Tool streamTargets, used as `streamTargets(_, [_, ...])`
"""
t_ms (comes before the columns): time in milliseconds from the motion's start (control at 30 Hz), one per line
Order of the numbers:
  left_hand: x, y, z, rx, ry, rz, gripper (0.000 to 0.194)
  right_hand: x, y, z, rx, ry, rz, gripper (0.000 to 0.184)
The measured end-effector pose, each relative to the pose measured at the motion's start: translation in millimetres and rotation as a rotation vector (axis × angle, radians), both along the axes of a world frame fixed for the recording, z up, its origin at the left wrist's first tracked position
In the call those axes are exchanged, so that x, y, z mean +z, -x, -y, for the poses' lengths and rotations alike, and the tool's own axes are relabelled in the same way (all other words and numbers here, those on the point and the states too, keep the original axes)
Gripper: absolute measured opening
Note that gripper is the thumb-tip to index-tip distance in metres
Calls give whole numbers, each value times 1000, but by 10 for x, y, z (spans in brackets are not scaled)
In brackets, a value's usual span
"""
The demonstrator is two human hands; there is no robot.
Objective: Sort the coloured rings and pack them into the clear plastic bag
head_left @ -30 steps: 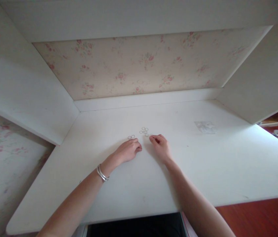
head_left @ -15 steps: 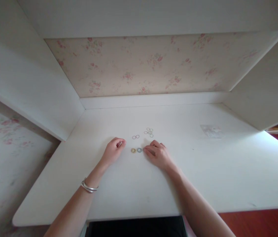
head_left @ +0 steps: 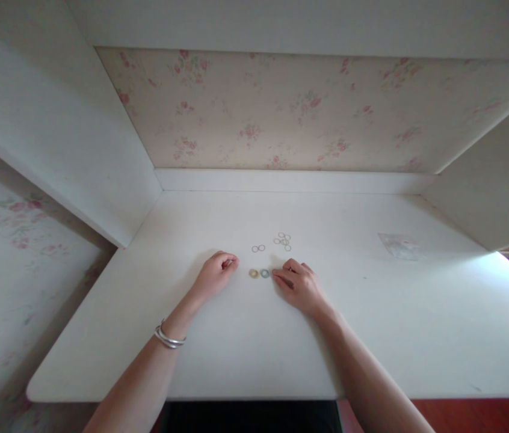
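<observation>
Between left hand (head_left: 213, 275) and right hand (head_left: 300, 285), both curled, grip can't be told, yellow ring (head_left: 251, 274) and blue ring (head_left: 265, 277) are set; thin rings (head_left: 284, 242) are scattered far.

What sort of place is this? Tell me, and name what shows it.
Probably a room in a home, at a built-in desk: its white top sits between side panels, with floral wallpaper behind.
</observation>
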State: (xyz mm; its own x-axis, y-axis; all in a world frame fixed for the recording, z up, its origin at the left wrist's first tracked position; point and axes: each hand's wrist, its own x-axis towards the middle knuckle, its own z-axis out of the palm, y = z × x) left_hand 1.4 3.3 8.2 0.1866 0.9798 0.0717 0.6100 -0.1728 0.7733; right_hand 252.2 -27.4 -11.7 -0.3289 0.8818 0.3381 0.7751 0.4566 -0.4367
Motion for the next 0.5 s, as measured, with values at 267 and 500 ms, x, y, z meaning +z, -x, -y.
streamTargets(267, [34,10,-9,50,92,54,28,114,-90,-292,-273,18,-233,28])
streamTargets(500, [-5,49,-28,77,112,123,28,189,-13,-745,-263,167,196,26])
